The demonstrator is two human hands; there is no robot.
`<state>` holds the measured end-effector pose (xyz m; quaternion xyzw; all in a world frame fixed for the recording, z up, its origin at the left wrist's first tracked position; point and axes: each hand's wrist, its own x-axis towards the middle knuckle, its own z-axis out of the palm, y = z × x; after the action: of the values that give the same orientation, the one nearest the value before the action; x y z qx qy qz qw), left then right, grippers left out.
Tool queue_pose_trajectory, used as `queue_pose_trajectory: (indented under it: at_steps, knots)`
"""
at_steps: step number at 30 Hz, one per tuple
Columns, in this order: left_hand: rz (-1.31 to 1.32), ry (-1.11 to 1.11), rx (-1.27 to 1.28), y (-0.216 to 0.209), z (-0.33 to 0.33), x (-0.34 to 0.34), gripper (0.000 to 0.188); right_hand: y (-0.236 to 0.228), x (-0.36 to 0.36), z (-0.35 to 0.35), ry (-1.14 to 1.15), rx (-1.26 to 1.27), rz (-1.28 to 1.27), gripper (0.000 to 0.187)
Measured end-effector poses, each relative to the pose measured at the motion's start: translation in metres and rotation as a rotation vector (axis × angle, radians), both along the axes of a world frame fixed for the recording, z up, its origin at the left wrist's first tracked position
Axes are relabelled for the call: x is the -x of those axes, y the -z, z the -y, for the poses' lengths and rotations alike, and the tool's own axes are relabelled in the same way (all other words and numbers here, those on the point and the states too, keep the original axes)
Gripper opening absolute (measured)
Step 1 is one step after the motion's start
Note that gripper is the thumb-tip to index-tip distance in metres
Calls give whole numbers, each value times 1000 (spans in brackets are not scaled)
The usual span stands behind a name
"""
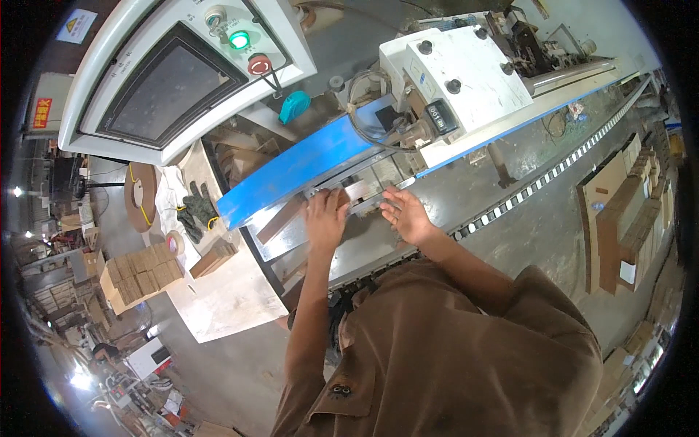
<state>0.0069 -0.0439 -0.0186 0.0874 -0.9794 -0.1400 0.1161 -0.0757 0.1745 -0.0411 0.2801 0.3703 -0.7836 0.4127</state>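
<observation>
We are curling our left hand by a brown strip, whether gripping it we cannot tell, and holding our right hand apart, loosely spread.

light: scene moderately lit, flare thrown by lamp at lower left | glare: faint reflections caught on dark screen | exposure: left hand, right hand clearly lit | optics: edges bowed, corners blacked out, rim detail softened
</observation>
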Motion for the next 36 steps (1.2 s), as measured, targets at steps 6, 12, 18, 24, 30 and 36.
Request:
queue_pose_trajectory:
  at_steps: [6, 12, 18, 24, 30, 36]
  knots:
    - [-64, -25, 44, 52, -17, 48, 36, 10, 12, 14, -47, 24, -20, 43]
    - [-94, -62, 156, 62, -16, 37, 40, 21, 26, 42, -52, 221, -35, 38]
    - [-101, 10, 94, 59, 8, 21, 43, 8, 24, 52, 11, 357, 36, 54]
    - [-79, 45, 64, 58, 13, 23, 45, 9, 23, 51, 115, 438, 145, 57]
    - [-52, 45, -4, 52, -3, 38, 38, 9, 32, 39, 201, 406, 143, 39]
    - [-142, 56, 81, 63, -30, 63, 33, 25, 36, 15, 228, 424, -30, 57]
